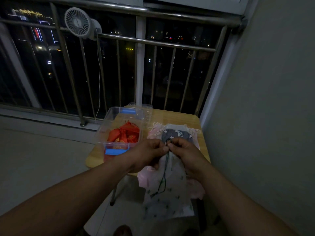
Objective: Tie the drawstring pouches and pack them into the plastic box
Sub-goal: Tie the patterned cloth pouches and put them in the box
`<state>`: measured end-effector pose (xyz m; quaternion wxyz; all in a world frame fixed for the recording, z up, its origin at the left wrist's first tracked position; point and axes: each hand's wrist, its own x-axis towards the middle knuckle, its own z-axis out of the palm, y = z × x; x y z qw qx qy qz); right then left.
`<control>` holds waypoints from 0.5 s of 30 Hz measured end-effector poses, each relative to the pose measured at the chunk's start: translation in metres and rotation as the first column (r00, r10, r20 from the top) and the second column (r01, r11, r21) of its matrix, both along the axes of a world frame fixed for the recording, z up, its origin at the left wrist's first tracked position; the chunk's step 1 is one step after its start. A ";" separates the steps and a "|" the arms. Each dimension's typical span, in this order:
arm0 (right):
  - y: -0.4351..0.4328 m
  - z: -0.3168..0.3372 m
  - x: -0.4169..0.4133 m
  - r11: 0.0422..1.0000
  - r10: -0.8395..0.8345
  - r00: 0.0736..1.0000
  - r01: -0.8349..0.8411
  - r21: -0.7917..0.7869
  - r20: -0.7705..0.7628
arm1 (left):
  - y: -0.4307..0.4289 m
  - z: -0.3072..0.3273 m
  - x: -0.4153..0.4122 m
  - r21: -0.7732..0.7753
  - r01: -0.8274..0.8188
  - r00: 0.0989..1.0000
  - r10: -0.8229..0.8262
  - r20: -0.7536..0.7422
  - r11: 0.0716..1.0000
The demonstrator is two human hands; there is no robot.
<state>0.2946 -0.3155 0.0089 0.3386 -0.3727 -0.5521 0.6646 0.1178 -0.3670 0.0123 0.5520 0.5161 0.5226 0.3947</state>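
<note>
Pinches dark drawstring (164, 176) of white pouch (168, 198) with left hand (150, 152) and right hand (185, 150), fingertips meeting over table (179, 118) near edge. Hangs below hands, past that edge. Left on table: open plastic box (109, 126), red pouches (125, 133) inside; pouch pile (177, 133) behind hands.

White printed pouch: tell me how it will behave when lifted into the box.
Probably floppy: the white pouch hangs limp below the left hand and right hand, which pinch its dark drawstring. Likely light, since it looks flat and thin. It should not roll.
</note>
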 end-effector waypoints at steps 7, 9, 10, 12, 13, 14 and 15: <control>0.009 -0.010 0.009 0.994 -0.104 0.993 0.104 -0.009 0.055 | -0.010 -0.013 -0.016 0.007 -0.015 0.993 0.015 -0.119 1.000; 0.012 -0.015 0.011 0.981 -0.168 0.974 0.151 0.118 0.152 | -0.013 -0.015 -0.019 0.065 0.043 0.946 -0.020 -0.322 0.997; 0.013 -0.017 0.010 0.972 -0.199 0.963 0.171 0.161 0.183 | -0.013 -0.016 -0.018 0.111 0.080 0.912 -0.028 -0.409 0.991; 0.014 -0.020 0.007 0.958 -0.245 0.943 0.200 0.208 0.226 | -0.014 -0.017 -0.017 0.253 0.145 0.818 0.029 -0.574 0.956; 0.014 -0.021 0.003 0.953 -0.261 0.935 0.209 0.220 0.240 | -0.013 -0.021 -0.020 0.327 0.172 0.764 0.083 -0.640 0.929; 0.014 -0.023 0.001 0.951 -0.272 0.930 0.220 0.219 0.249 | -0.012 -0.024 -0.022 0.373 0.189 0.724 0.128 -0.678 0.909; 0.014 -0.024 -0.001 0.949 -0.281 0.926 0.229 0.217 0.252 | -0.012 -0.027 -0.025 0.384 0.187 0.707 0.148 -0.692 0.904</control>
